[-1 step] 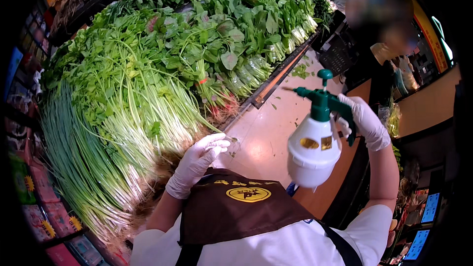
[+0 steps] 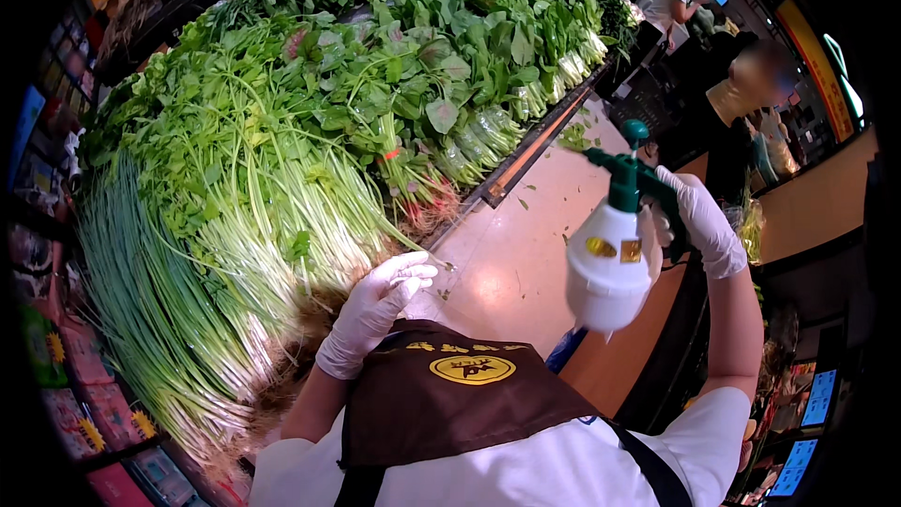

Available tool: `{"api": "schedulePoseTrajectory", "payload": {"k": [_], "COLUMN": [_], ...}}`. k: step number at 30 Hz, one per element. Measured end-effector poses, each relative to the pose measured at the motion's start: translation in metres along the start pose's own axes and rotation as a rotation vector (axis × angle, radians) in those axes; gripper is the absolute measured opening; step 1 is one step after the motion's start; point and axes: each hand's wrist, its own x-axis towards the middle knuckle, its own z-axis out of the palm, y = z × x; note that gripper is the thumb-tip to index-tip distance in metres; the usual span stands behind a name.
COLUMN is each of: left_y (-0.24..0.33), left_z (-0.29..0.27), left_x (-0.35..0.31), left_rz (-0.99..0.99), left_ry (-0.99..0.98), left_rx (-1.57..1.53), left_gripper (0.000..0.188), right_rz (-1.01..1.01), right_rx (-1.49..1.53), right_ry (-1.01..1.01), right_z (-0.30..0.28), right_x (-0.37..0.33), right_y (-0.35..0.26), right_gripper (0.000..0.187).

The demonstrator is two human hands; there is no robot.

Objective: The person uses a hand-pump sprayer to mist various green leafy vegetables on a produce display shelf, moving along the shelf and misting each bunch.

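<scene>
In the raised right hand [image 2: 702, 216], white-gloved, is a pump spray bottle [image 2: 605, 282] with a white body and a dark green head. My fingers wrap round its green handle, and its nozzle points left towards the vegetables. My left hand [image 2: 375, 310], also gloved, stays low in front of the brown apron [image 2: 469, 404]. Its fingers are curled together beside the root ends of the stalks; whatever they may hold is hidden. Close by lie leafy greens with long pale stalks [image 2: 291, 235]. Long green onions [image 2: 141, 291] spread along the left side.
Bunches of broad-leaved greens [image 2: 488, 47] fill the display beyond, bordered by a wooden edge strip [image 2: 540, 145]. A tiled floor [image 2: 507, 244] with scattered leaf bits runs beside it. Another person [image 2: 668, 5] stands at the far right. Packaged goods [image 2: 70, 357] line the left.
My right hand has swung the spray bottle slightly right and up, tilting it a little. The left hand has barely moved.
</scene>
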Motion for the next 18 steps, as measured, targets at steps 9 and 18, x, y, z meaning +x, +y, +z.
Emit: {"api": "schedulePoseTrajectory", "payload": {"k": [9,18], "left_y": [0.002,0.003], "left_z": [-0.025,-0.018], "left_x": [-0.01,0.003], "left_rz": [-0.021,0.037], "left_ry": [0.043,0.134], "left_rx": [0.028,0.157], "left_gripper": [0.047,0.036], "right_rz": [-0.266,-0.152], "right_rx": [-0.282,0.038], "right_ry": [0.304,-0.224], "right_z": [0.015,0.047], "right_x": [0.031,0.012], "right_y": [-0.001,-0.057], "right_gripper": [0.046,0.048]}}
